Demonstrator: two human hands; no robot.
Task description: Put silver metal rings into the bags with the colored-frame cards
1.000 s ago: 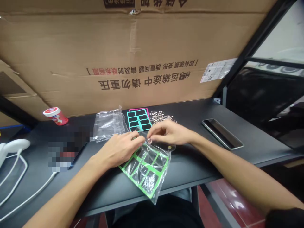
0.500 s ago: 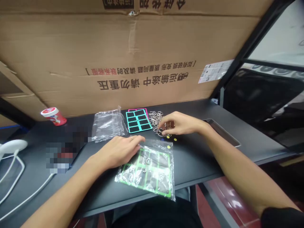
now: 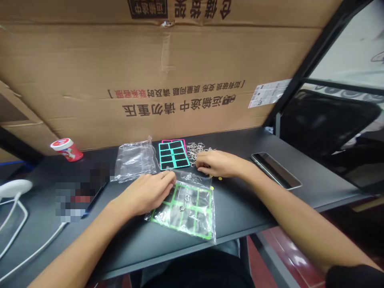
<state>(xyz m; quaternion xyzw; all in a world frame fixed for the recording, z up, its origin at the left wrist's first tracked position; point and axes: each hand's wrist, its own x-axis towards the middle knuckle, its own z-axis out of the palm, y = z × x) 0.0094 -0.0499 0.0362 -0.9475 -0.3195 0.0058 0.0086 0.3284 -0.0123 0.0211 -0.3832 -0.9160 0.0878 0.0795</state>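
Note:
My left hand has its fingers closed on the upper left edge of a clear plastic bag. Inside that bag lies a green-framed grid card, and a bent metal hook shows over its middle. My right hand is down at the near right side of a pile of silvery wire hooks, fingers curled together. Whatever it pinches is hidden by the fingers. Small yellow dots lie just below this hand.
Behind the bag, a turquoise grid card overlaps a pink one. Another clear bag lies left of them. A red tub, a white cable and a phone are on the black desk. A cardboard sheet stands behind.
My right hand has drawn its spread fingers together beside the hook pile and lowered slightly. My left fingers have curled in at the bag's edge. The view has shifted a little.

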